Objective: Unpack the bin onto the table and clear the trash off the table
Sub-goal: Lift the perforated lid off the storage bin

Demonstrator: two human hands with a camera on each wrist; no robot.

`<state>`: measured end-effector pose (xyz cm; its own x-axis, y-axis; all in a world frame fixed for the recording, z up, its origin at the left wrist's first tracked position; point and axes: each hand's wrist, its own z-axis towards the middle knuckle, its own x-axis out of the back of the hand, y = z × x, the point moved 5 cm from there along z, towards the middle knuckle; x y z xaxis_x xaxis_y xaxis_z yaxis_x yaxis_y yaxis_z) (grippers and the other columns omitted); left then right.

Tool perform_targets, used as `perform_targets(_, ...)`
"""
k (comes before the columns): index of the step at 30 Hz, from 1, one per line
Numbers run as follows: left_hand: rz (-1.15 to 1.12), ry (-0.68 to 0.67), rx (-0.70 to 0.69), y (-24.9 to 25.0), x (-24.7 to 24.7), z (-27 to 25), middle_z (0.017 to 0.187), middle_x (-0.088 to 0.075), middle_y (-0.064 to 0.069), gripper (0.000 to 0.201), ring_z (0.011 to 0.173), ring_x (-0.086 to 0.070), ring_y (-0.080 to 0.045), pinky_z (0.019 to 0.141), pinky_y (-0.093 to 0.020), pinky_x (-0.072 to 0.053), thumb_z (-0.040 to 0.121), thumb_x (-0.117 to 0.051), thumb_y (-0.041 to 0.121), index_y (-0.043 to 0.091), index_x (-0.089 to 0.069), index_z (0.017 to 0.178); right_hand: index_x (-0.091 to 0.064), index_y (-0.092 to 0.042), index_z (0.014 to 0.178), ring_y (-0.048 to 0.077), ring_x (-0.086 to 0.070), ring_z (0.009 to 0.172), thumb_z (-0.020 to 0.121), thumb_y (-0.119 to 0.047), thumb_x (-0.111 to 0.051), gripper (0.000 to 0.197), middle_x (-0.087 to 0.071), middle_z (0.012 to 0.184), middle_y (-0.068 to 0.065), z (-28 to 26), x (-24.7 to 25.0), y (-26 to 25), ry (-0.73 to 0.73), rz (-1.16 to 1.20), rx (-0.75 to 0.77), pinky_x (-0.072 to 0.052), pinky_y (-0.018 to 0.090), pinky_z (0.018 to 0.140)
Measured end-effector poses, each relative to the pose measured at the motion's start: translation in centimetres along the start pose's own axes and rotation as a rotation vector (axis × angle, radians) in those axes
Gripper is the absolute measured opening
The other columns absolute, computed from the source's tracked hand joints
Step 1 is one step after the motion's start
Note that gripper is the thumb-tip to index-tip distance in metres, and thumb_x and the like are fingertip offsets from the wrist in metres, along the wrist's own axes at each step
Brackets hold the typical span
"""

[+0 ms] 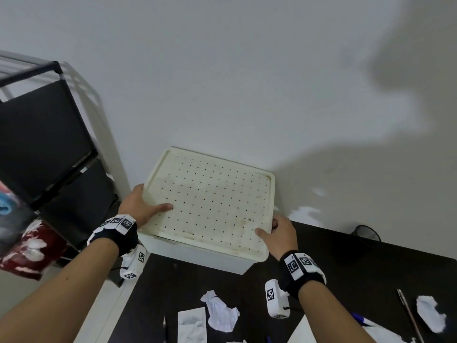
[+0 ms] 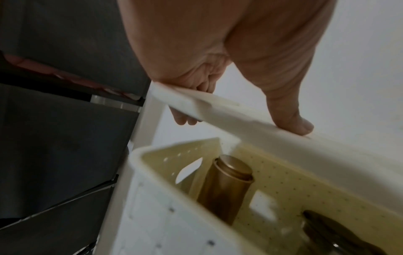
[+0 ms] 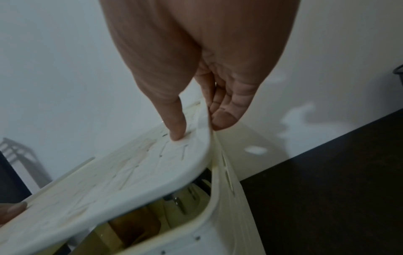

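Head view: both hands grip the perforated lid (image 1: 212,201) of the white bin (image 1: 197,256) at the worktop's (image 1: 358,263) far left corner; left hand (image 1: 138,204) at its left edge, right hand (image 1: 282,233) at its near right corner (thumbs on top). Crumpled paper scraps (image 1: 221,311) lie nearer. Left wrist view: lid raised, a brass-coloured canister (image 2: 224,186) inside.

The room was dim and evenly grey, with soft light from behind the viewer throwing a large blurred shadow across the wall (image 1: 247,70) at upper right. The head view bent straight lines near its edges, as on the black shelf (image 1: 44,134) at left. Both wrist views were soft and grainy; the gold tin (image 2: 224,188) in the bin (image 2: 165,215) was smeared by motion blur. The dark desk (image 1: 346,258) showed no glare.
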<state>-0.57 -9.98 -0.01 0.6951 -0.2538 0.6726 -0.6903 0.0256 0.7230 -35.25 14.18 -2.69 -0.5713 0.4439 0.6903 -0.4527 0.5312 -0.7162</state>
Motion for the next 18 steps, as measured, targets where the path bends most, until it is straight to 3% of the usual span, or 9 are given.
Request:
perform_targets(5,0.006,0.013,-0.090,5.8,-1.5,-3.7,0.112,-0.062,0.004,0.109,0.100,-0.062,-0.024,0.083,-0.040,-0.054,0.049,-0.088,0.070,0.022,-0.044,0.136,-0.061,-0.022,0.119,0.018,-0.062,0.096,0.075,-0.032,-0.083,0.050,-0.056,0.108,-0.001,-1.5,6.2,1.6,0.066,0.010,0.023,-0.057,0.039,0.090)
perform_targets(9,0.007,-0.037,-0.187,11.5,-6.6,-8.1,0.103,-0.067,0.005,0.085,0.089,-0.067,-0.022,0.071,-0.036,-0.057,0.057,-0.086,0.065,0.025,-0.051,0.123,-0.063,-0.019,0.117,0.019,-0.062,0.097,0.074,-0.033,-0.083,0.049,-0.057,0.108,0.001,-3.7,13.3,7.1,0.138,0.042,-0.027,-0.056,0.041,0.091)
perform_targets(13,0.019,-0.115,-0.231,17.1,-15.7,-13.8,0.111,-0.070,-0.003,0.089,0.096,-0.069,-0.029,0.084,-0.046,-0.059,0.062,-0.083,0.066,0.020,-0.053,0.131,-0.064,-0.019,0.116,0.020,-0.062,0.097,0.075,-0.034,-0.082,0.047,-0.058,0.111,0.003,-8.0,22.2,16.1,0.239,0.059,-0.117,-0.055,0.041,0.089)
perform_targets(18,0.047,-0.326,-0.283,21.9,-30.2,-25.2,0.124,-0.065,-0.008,0.082,0.111,-0.063,-0.033,0.094,-0.041,-0.051,0.072,-0.086,0.049,0.012,-0.051,0.136,-0.063,-0.017,0.116,0.023,-0.064,0.102,0.078,-0.031,-0.082,0.045,-0.065,0.114,0.004,-17.0,31.6,31.1,0.344,0.059,-0.366,-0.053,0.038,0.091)
